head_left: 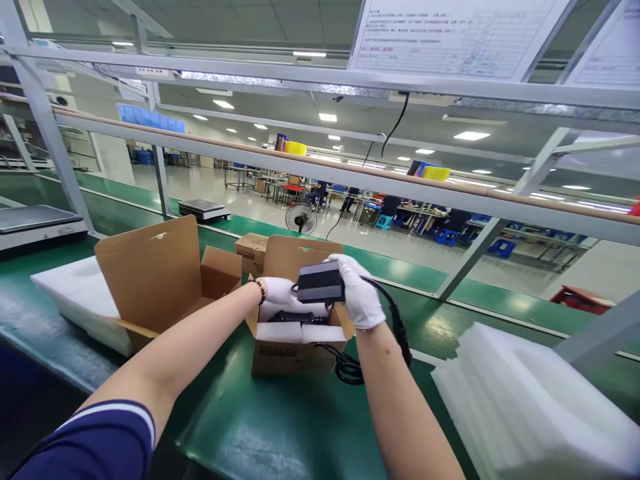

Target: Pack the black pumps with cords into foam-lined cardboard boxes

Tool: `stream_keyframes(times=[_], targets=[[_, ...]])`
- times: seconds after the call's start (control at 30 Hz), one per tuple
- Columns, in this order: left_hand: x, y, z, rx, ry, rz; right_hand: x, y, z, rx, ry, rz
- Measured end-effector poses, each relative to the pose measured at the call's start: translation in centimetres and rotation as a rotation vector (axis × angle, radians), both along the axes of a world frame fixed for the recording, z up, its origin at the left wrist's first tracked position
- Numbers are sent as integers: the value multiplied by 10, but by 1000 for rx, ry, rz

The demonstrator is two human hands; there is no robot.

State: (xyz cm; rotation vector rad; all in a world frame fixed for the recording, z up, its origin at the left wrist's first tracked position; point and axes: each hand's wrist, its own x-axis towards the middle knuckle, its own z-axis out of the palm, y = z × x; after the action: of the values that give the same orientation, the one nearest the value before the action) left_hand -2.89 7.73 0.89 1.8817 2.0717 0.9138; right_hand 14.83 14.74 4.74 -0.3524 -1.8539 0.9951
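My right hand, in a white glove, grips a black ribbed power adapter by its right end, above an open cardboard box. Black cable hangs from it in loops beside the box and over my right forearm. My left hand, gloved too, reaches into the back left of the box; its fingers are partly hidden behind the adapter and I cannot tell what they touch. Inside the box lie a black tubular part and white foam pieces.
Left of it stands another open cardboard box against white foam. A closed box sits behind. Scales stand at the far left. Stacked white foam sheets lie at right on the green bench. A metal frame crosses ahead.
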Motion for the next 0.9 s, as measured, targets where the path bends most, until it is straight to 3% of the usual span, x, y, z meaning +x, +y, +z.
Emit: stream_keyframes(times=[0.07,0.2,0.33,0.43,0.7,0.9], targets=[[-20,-25,-18,-78,53,95,-24,9,-14,-11,-124,-2],[-50,-64,-42,-42,67,346,-70,9,-41,114,-407,-19],[-59,-74,-66,-28,-38,404,-102,-5,-63,244,-674,-23],[-60,-70,-80,6,-115,405,-112,-12,-72,272,-731,-26],[-58,-60,-89,105,-289,383,-125,-18,-62,348,-854,-67],[-49,-69,-87,125,-373,431,-101,-24,-62,414,-858,-63]])
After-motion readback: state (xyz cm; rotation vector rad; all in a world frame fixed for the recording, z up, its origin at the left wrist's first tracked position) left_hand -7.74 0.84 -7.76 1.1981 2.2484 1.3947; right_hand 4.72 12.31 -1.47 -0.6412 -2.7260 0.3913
